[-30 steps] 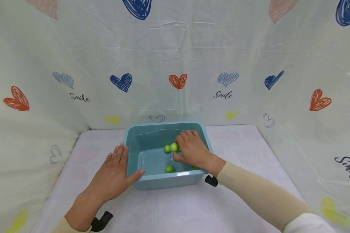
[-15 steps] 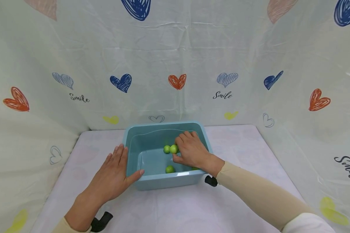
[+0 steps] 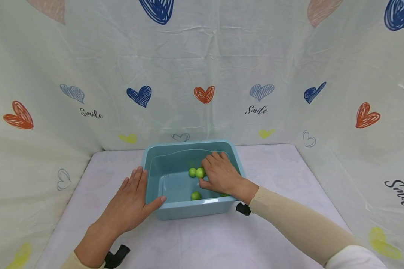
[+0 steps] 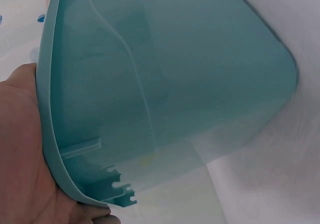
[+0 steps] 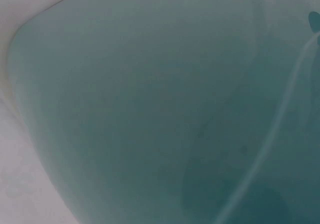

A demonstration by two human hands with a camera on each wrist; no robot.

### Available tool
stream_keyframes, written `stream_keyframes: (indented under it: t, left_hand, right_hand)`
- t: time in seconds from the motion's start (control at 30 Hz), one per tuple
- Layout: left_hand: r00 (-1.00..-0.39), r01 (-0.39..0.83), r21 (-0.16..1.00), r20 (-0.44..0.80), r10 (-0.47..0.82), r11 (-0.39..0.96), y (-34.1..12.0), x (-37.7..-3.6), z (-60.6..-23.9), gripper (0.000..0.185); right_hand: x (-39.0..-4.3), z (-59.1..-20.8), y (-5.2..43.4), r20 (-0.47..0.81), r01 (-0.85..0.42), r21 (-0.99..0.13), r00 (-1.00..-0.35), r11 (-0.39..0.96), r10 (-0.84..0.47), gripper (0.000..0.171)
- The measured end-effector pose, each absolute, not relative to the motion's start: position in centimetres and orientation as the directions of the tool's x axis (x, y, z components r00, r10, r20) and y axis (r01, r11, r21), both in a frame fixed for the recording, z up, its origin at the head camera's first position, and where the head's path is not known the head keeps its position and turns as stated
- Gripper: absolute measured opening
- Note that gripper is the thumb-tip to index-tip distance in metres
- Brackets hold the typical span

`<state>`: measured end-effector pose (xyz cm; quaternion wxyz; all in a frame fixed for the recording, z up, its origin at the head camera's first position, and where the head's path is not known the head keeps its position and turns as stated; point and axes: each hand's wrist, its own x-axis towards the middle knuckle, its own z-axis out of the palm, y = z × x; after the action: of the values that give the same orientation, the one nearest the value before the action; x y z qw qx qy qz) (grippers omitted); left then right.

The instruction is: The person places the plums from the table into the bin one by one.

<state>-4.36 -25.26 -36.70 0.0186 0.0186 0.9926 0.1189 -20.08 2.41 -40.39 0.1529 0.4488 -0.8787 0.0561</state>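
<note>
Our right hand (image 3: 222,175) is inside the teal tub (image 3: 188,211), grip curled round a green ball (image 3: 200,172); left hand (image 3: 131,201) flat against the tub's side. Wet ball could slip back if we pinch loosely.

1. The plastic tub (image 3: 175,211) is pale teal-blue inside and out.
2. The small round fruits (image 3: 200,172) in it are bright lime green.
3. The backdrop cloth (image 3: 202,67) is off-white, printed with scribbled hearts in navy, orange-red, yellow and grey-blue, plus black script reading "Smile".
4. The sleeve (image 3: 299,224) is beige.
5. The tabletop cover (image 3: 202,243) is white with faint pale hearts.
</note>
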Motion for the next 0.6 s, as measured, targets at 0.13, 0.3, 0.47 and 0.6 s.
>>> stream_keyframes:
  t: [0.13, 0.3, 0.47, 0.6]
  left_hand:
    - [-0.999, 0.030, 0.232, -0.035, 0.039, 0.972, -25.24, -4.35, -36.67, 0.114]
    - [-0.999, 0.028, 0.231, -0.036, 0.038, 0.973, -25.24, -4.33, -36.63, 0.113]
    - [-0.999, 0.028, 0.241, -0.038, 0.038, 0.970, -25.24, -4.32, -36.63, 0.114]
    - [-0.999, 0.027, 0.245, -0.038, 0.037, 0.969, -25.27, -4.31, -36.63, 0.114]
  right_hand:
    - [-20.06, -40.42, 2.41, 0.320, -0.806, 0.038, -0.550, 0.590, -0.772, 0.033]
    - [-20.03, -40.39, 2.39, 0.328, -0.806, 0.042, -0.547, 0.590, -0.770, 0.035]
    - [-19.95, -40.34, 2.40, 0.332, -0.807, 0.046, -0.544, 0.589, -0.771, 0.036]
    - [-19.95, -40.35, 2.39, 0.333, -0.810, 0.038, -0.542, 0.586, -0.771, 0.036]
